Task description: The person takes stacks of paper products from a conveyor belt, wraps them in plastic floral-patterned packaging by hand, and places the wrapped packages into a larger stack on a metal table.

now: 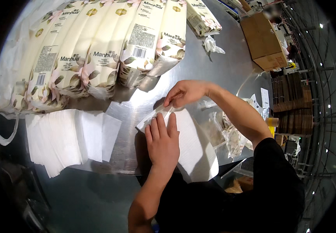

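Note:
A thick stack of white paper tissues (197, 149) lies at a slant in front of me, its near end at the table's edge by my body. My left hand (162, 143) rests on its left side with the fingers stretched out over the top sheets. At the stack's far end my right hand (185, 94) bends inward, thumb and fingertips closed on the edge of a tissue. How many sheets lie between those fingertips is hidden. Farther left, a second pile of white tissues (55, 136) is fanned out along the table's front edge.
Several cream floral tissue packs (106, 50) stand in a row at the back left. Another pack (203, 17) lies beyond them near a crumpled plastic scrap (213, 45). Torn wrappers (232, 134) lie right of the stack. A cardboard box (263, 40) stands at the far right of the metal table (222, 73).

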`<state>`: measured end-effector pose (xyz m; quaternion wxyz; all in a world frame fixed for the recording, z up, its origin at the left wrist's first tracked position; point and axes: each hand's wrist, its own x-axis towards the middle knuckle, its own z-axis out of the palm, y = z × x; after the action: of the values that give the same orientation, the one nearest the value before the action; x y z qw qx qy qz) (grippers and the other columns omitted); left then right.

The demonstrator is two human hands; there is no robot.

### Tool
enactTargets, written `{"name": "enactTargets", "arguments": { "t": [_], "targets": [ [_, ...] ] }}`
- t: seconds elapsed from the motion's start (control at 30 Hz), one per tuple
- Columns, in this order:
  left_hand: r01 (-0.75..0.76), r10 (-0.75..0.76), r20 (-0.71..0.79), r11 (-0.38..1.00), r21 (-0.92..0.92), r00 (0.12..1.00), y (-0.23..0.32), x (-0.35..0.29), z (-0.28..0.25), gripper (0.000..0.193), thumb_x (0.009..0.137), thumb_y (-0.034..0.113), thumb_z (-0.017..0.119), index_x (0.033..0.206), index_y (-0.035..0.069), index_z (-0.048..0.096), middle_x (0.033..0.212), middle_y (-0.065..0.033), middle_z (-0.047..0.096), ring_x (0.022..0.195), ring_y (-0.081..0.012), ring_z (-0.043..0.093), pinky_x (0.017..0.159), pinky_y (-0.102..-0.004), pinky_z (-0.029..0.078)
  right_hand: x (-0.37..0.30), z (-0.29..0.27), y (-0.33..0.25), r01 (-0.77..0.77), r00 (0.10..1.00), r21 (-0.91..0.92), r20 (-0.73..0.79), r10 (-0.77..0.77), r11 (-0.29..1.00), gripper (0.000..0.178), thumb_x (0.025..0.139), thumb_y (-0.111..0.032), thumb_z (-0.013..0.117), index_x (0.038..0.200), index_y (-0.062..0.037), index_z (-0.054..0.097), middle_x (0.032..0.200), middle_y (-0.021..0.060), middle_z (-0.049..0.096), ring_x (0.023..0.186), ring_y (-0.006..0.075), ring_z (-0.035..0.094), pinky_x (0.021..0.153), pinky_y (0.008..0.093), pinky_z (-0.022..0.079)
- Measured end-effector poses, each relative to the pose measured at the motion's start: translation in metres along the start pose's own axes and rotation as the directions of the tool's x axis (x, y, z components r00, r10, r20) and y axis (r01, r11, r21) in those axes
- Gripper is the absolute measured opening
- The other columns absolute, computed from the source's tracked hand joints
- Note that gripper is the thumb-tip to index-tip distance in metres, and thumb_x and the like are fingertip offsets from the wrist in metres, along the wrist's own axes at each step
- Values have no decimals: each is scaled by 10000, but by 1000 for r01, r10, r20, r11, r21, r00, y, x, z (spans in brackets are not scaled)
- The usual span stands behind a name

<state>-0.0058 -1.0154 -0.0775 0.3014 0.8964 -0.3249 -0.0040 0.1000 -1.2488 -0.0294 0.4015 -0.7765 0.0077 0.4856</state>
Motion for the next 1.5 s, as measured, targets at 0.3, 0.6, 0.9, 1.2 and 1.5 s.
{"name": "enactTargets", "arguments": {
  "t": [0.3,0.6,0.9,1.2,1.5],
  "targets": [
    [59,-59,25,998,15,998,4,-1,5,785,850,304,787,1517,90,431,1512,-237,428,1370,-384,449,1158,-639,286,12,-11,17,71,997,61,3,-72,996,231,884,-123,733,1090,-19,750,1001,43,750,918,113,666,843,279,533],
    [62,-67,88,996,60,994,2,3,1,802,866,363,762,1540,108,408,1596,-258,323,1496,-423,297,1153,-729,197,14,-16,17,67,996,43,49,-69,997,183,926,-112,713,1074,-4,716,986,34,733,896,108,642,822,291,525],
    [20,-28,78,995,103,997,6,6,8,700,844,285,715,1438,-23,510,1554,-179,437,1478,-382,363,1170,-745,163,27,-5,26,45,983,-76,-173,-58,996,233,987,-210,629,1119,-19,653,939,61,688,848,155,616,779,331,508],
    [26,-26,-10,999,20,1000,9,16,13,764,752,203,725,1422,-63,471,1275,-228,536,1189,-392,527,1053,-511,430,26,12,24,281,935,-80,-204,-292,956,362,948,-238,712,1267,-71,671,1147,133,726,1043,275,686,863,398,539],
    [4,-1,-23,995,96,1000,13,14,17,726,764,208,709,1394,-76,489,1291,-237,534,1203,-396,519,1083,-511,405,56,25,14,-14,679,-320,-698,-226,947,272,988,-208,605,1155,4,638,934,212,720,852,413,690,779,473,548]
  ]
}}
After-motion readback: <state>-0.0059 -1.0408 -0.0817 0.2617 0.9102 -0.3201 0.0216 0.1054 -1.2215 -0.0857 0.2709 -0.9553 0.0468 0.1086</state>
